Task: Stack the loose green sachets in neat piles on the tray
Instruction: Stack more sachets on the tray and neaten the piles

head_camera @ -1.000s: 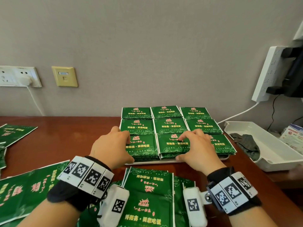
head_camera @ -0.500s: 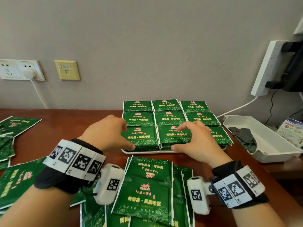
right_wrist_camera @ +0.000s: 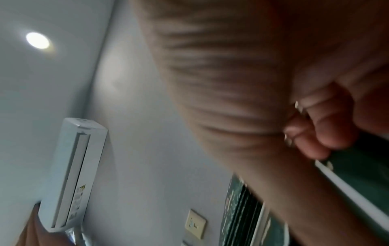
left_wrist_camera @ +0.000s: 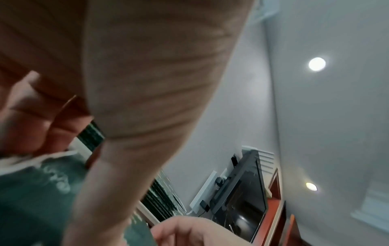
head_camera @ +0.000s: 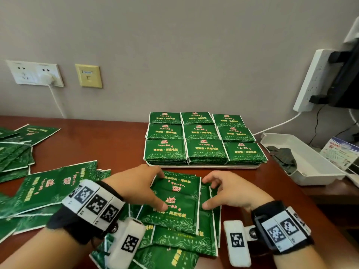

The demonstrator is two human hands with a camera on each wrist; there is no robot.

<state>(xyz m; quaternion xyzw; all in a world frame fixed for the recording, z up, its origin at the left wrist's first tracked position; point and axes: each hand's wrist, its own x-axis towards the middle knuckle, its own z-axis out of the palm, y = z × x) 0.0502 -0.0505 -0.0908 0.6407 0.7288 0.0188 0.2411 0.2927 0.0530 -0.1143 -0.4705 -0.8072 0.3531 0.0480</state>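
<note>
Both hands — left hand, right hand — curl fingers round flat, glossy green sachets heaped on the polished wooden surface, just before the white tray of square piles.

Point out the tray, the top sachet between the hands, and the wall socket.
tray (head_camera: 204, 167), head view, bare front rim.
top sachet (head_camera: 178, 199), head view, middle of its face.
wall socket (head_camera: 25, 73), head view, left part of the plate.
</note>
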